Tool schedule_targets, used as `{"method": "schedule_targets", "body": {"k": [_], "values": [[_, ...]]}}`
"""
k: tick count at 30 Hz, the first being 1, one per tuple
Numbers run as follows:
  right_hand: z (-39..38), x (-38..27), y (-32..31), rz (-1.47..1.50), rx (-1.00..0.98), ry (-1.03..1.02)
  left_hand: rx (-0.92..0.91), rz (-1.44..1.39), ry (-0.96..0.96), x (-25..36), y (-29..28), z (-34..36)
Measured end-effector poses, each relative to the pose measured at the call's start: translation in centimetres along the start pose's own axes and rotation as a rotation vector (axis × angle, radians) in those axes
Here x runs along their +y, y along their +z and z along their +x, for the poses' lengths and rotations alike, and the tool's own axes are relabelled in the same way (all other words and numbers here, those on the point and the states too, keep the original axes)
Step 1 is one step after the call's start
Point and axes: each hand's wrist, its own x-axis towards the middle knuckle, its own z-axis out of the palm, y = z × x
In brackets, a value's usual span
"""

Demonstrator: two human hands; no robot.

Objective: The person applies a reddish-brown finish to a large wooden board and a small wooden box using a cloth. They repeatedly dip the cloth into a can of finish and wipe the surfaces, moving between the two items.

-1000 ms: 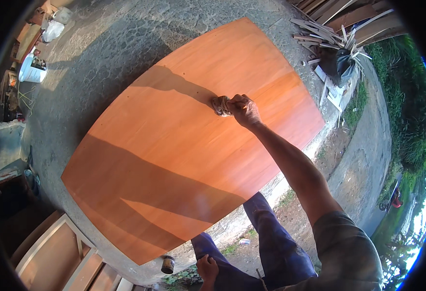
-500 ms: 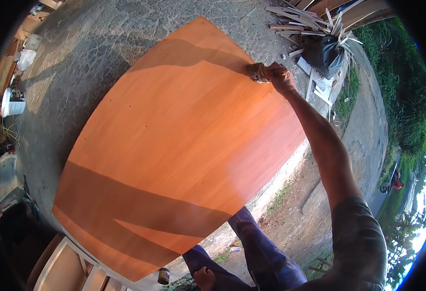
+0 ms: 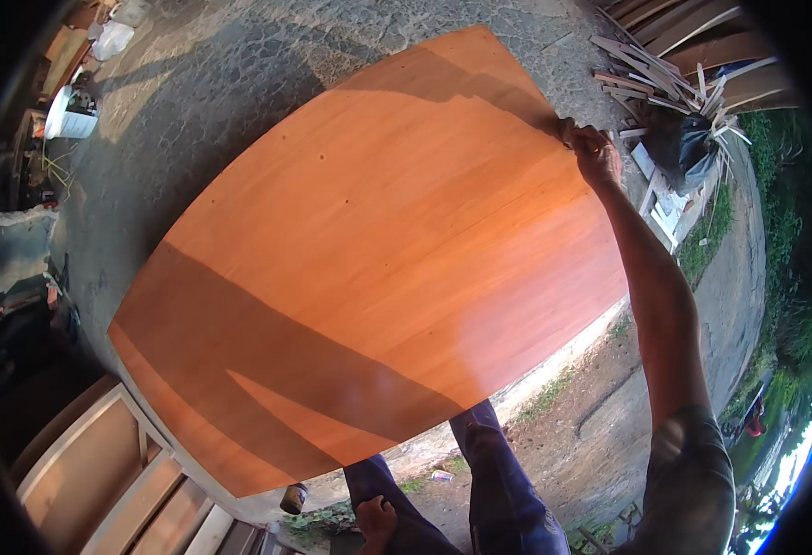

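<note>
A large orange-brown wooden panel (image 3: 378, 250) with bowed sides and a smooth finish lies in front of me. My right hand (image 3: 598, 157) reaches to its far right edge, fingers closed around a crumpled rag (image 3: 568, 132). The rag presses at the panel's edge, partly in shadow. Low in the picture, my left hand (image 3: 375, 520) rests by my thigh with its fingers curled. I see nothing in it. A few small dark spots mark the panel's surface, and shadows fall across its far and near ends.
Wood offcuts (image 3: 646, 74) and a black plastic bag (image 3: 693, 153) lie at the far right. A white bucket (image 3: 71, 116) stands far left. Wooden frames (image 3: 137, 462) lean at the near left, beside a small can (image 3: 294, 499). Cracked concrete (image 3: 239, 83) surrounds the panel.
The whole view has shifted, so the panel sits further right in it. My right hand and the rag stay at the panel's far right edge, slightly closer to its far corner.
</note>
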Motion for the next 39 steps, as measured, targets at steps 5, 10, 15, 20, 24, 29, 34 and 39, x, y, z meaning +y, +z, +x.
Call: {"method": "schedule_targets", "body": {"k": [5, 10, 15, 20, 24, 29, 34, 39], "values": [[-3.7, -6.2, 4.4, 0.004, -0.071, 0.029, 0.065, -0.052, 0.014, -3.1, 0.1, 0.2], [-12.9, -21.2, 9.0, 0.141, -0.169, -0.009, 0.051, -0.114, -0.046, -6.0, 0.4, -0.5], [-24.6, -37.6, 11.3, 0.183, -0.232, -0.071, 0.046, -0.248, -0.062, -8.3, 0.2, -0.7], [-35.4, -50.8, 15.3, 0.202, -0.352, -0.118, 0.063, -0.340, -0.057, -11.3, -0.7, -0.6], [-43.4, -60.8, 17.4, 0.203, -0.470, -0.155, 0.118, -0.400, -0.030, -13.5, -2.4, -0.6], [-53.1, -71.6, 20.8, 0.303, -0.530, -0.280, 0.184, -0.511, -0.032, -16.9, -2.9, -0.2], [-60.8, -80.8, 23.8, 0.335, -0.564, -0.332, 0.235, -0.617, -0.023, -20.1, -5.0, 0.0], [-68.7, -88.9, 26.6, 0.414, -0.655, -0.360, 0.293, -0.679, -0.027, -23.3, -5.3, 0.2]]}}
